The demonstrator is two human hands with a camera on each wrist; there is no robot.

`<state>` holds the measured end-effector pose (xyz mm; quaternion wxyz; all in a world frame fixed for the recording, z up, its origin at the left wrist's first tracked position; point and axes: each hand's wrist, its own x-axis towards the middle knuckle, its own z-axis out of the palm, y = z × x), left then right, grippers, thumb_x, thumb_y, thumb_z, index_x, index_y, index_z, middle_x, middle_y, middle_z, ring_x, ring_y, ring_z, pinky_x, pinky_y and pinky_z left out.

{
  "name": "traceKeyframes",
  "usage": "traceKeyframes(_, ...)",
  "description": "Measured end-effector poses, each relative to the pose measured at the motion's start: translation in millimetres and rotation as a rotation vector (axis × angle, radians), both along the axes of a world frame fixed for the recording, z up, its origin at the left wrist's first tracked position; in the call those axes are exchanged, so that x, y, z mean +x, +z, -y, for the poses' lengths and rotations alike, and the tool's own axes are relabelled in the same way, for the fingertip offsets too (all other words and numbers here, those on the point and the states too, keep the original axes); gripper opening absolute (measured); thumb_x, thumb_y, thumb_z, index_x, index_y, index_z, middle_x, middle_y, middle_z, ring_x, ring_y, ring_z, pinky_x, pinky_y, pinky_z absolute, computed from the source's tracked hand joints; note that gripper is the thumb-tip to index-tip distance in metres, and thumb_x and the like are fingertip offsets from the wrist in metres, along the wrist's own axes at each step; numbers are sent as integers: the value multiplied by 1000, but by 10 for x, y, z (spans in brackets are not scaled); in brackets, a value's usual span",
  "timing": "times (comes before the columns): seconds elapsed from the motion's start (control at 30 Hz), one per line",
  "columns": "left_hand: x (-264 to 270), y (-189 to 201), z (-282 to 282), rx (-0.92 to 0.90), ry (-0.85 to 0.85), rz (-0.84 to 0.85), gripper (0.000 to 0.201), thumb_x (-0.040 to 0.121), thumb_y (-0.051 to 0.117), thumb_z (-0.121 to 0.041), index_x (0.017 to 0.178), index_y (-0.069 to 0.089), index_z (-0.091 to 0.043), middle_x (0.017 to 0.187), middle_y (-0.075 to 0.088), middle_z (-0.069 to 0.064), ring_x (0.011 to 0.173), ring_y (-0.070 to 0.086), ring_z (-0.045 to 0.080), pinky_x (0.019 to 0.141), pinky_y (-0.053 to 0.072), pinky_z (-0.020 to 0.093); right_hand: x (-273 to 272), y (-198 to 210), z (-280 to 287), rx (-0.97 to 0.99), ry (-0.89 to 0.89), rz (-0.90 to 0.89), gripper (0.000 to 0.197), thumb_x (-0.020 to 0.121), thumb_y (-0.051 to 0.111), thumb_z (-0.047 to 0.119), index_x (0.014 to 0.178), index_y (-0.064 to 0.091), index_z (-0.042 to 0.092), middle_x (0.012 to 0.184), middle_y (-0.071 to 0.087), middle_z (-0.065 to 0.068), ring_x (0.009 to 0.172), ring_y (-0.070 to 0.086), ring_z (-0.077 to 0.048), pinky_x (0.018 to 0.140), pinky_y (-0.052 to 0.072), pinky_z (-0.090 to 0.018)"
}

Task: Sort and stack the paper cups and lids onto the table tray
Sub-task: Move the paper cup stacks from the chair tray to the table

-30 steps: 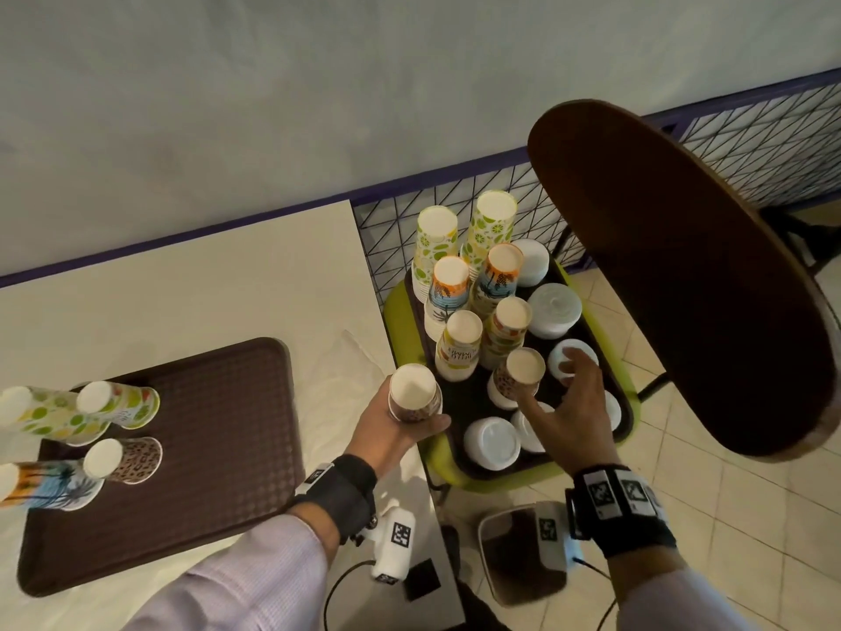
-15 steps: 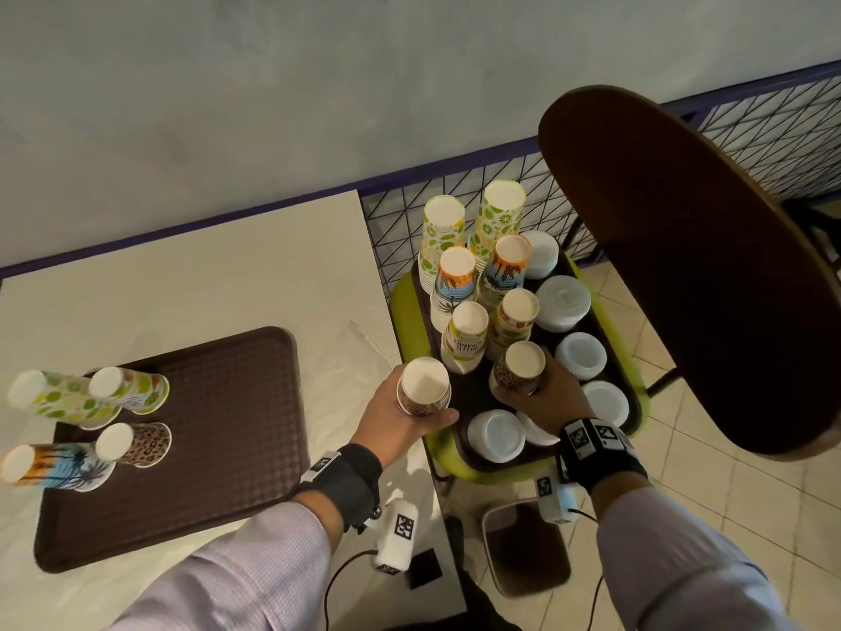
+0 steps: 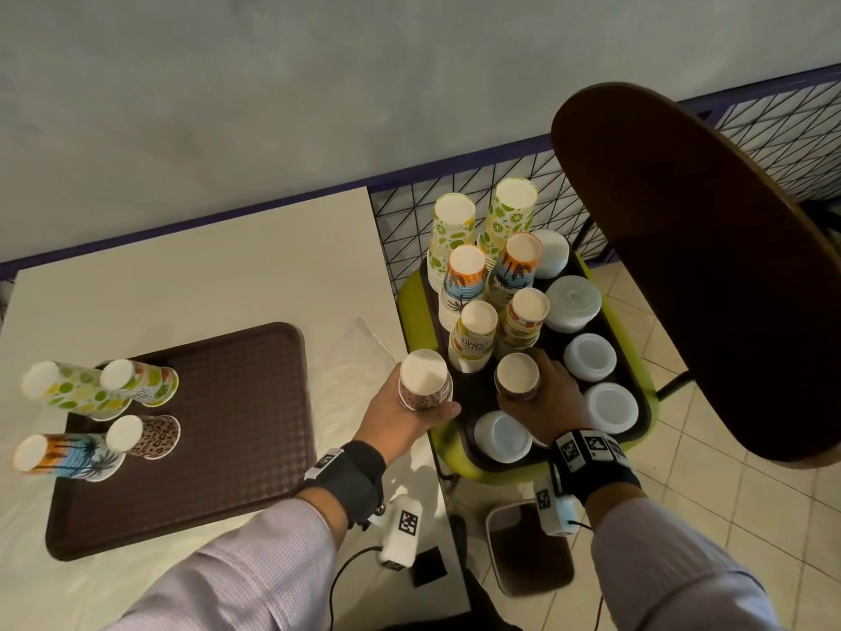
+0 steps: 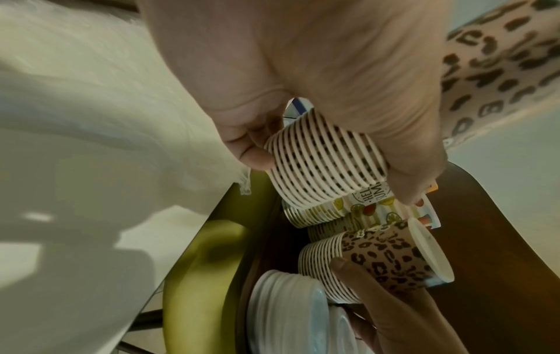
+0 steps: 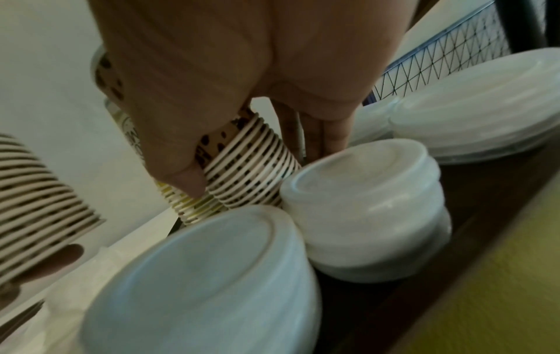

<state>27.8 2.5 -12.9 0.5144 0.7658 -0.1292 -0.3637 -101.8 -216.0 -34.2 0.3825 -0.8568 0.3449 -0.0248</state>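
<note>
My left hand (image 3: 400,414) grips an upside-down stack of leopard-print cups (image 3: 424,379), held just left of the chair tray; the stacked rims (image 4: 324,162) show in the left wrist view. My right hand (image 3: 544,400) curls round a second leopard-print stack (image 3: 517,376) on the dark tray on the green chair (image 3: 416,307); my thumb (image 5: 179,177) lies along its rims (image 5: 251,172). Several taller patterned stacks (image 3: 473,284) stand behind, and white lid stacks (image 3: 589,357) lie to the right. The brown table tray (image 3: 218,430) holds several upside-down cup stacks (image 3: 77,393) at its left.
A large dark round chair back (image 3: 710,275) hangs over the right of the chair tray. A wire mesh fence (image 3: 773,138) runs behind. A small bin (image 3: 528,548) stands on the tiled floor below. The white table (image 3: 191,275) reaches back to the wall.
My right hand moved left from the white lids and closed round the leopard-print stack on the chair tray. My left hand kept its stack almost in place.
</note>
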Motion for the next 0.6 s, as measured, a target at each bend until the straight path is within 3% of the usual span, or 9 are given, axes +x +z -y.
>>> traceKeyframes(0.07,9,2,-25,0,9,-16,95,54,92,-59,138,56,-33,129,69,-13,124,62,12,111,47,37,-25,5,-26,-13,8,15,67,67,84,46,124,51,32,113,62,-4,101,64,-32,82,55,-43)
traceKeyframes(0.2,30,72,-64,14,51,-39,97,52,89,-58,138,58,-28,128,70,-9,123,63,15,112,47,37,-72,89,-71,-38,27,77,76,66,88,36,131,51,28,120,58,-6,106,61,-31,84,48,-36)
traceKeyframes(0.33,105,88,-162,7,131,-48,90,53,93,-54,133,62,-27,124,73,-8,120,66,14,110,48,36,-147,266,-118,-76,21,183,81,63,92,30,133,52,22,125,55,-3,111,55,-22,90,46,-34)
traceKeyframes(0.47,240,113,-283,32,204,-17,70,68,96,-40,129,64,-27,120,74,-9,116,66,11,106,48,31,-169,484,-266,-136,13,308,83,60,95,27,131,55,11,122,54,-5,109,53,-17,91,45,-31)
traceKeyframes(0.6,543,92,-358,36,299,35,67,72,95,-32,131,65,-23,120,75,-7,114,68,9,104,50,29,-23,619,-528,-63,94,379,81,61,94,29,129,54,15,120,54,-2,110,55,-17,92,46,-30)
